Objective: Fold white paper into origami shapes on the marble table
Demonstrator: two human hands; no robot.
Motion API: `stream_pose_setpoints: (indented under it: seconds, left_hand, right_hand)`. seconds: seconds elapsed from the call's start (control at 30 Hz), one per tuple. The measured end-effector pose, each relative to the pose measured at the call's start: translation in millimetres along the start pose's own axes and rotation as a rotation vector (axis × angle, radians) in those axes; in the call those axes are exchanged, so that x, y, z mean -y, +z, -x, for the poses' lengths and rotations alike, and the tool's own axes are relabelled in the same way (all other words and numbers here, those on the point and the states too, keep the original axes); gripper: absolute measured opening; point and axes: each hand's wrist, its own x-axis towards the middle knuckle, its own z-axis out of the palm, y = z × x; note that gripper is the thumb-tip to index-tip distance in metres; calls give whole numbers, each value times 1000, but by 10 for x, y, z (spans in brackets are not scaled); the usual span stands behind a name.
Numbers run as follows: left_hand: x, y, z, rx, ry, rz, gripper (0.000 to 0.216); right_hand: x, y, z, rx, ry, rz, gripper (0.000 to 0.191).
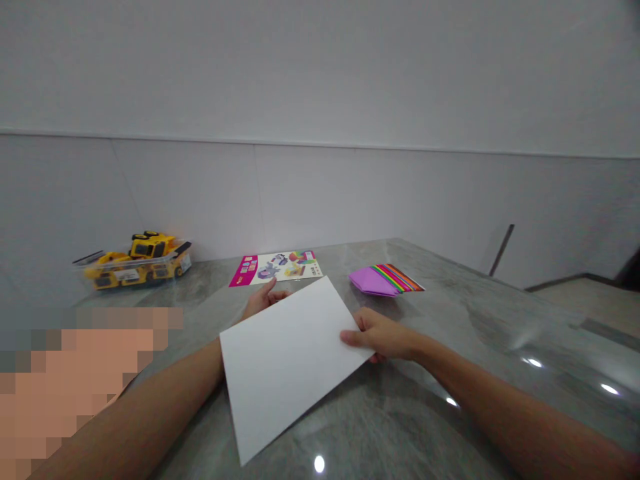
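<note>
Both hands hold one white rectangular paper sheet [290,357] just above the grey marble tabletop [450,313]. The right hand [383,335] pinches its right edge, thumb on top. The left hand [263,300] is mostly hidden behind the sheet's far left edge, so its grip cannot be told.

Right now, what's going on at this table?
A person sits or stands at a grey marble-look table holding a white sheet of paper with both bare hands. The right hand pinches its right edge, thumb on top; the left hand is at its far left edge, mostly hidden behind the sheet. Farther back lie a stack of coloured paper, a printed instruction sheet and a yellow toy truck in a clear tray.
</note>
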Motion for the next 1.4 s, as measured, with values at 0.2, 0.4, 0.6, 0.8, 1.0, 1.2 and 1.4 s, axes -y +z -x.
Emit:
stream_pose_setpoints:
  seconds: [0.2,0.4,0.6,0.8,1.0,1.2,1.4]
  left_hand:
    - [135,129,1001,-167,-77,-72,24]
    - [278,297,1137,-354,20,-366,35]
    - [273,322,1102,-442,120,-628,42]
    - [260,415,1174,-438,359,-1120,39]
    - [366,558,1195,-244,644,-1363,21]
    - [344,635,1203,-277,663,-1314,16]
    - [360,713,1195,-230,761,-1334,15]
  right_hand:
    - [-114,-103,-125,-392,24,-54,37]
    - [-140,32,-229,-734,-22,-97,39]
    - [-198,-43,-182,-879,4,100,28]
    - [150,342,-38,-843,-464,752,30]
    - [408,930,-2,-432,-843,808,9]
    - [342,973,-73,-480,-725,612,5]
    - [377,1007,-33,-378,-718,533,9]
